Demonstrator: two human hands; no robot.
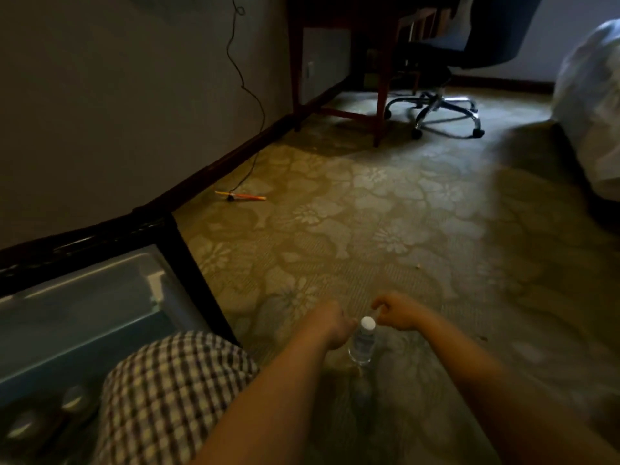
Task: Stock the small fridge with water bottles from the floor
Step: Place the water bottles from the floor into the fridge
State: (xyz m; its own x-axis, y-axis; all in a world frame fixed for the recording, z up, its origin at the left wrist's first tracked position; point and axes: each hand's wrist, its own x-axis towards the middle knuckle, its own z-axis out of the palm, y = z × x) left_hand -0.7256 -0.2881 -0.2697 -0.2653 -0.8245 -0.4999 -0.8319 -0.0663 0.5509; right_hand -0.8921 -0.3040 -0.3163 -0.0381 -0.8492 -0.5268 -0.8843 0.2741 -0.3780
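A small clear plastic water bottle with a white screw cap (364,342) stands upright on the patterned olive-and-cream carpet (369,213), low in the view between the person's two forearms. The left hand (335,325) sits against the bottle's shoulder with its fingers curled away from the camera, so whether they hold the bottle cannot be told. The right hand (399,313) hovers just beside the cap with its fingers loosely bent and the tips close to the cap. The blur hides whether they touch it. The bottle looks full and sealed, so it is probably moderately heavy for its size. Its thin walls would likely dent under a hard squeeze, and its smooth sides could slip. A wrap around the body just below the shoulder seems safer than a pinch on the cap. The small fridge with its pale blue-grey open interior (77,307) is at the lower left, set in a dark frame. A knee in brown-and-white checked cloth (167,391) lies between bottle and fridge, so the carry will probably have to go over or around it and past the frame's dark post. Ahead the carpet is roomy. A thin black cable (248,92) and an orange stick-like object (245,196) lie well apart by the wall. A red-brown wooden table (382,105), a chrome-based office chair (436,109) and white bedding (590,105) stand far off.
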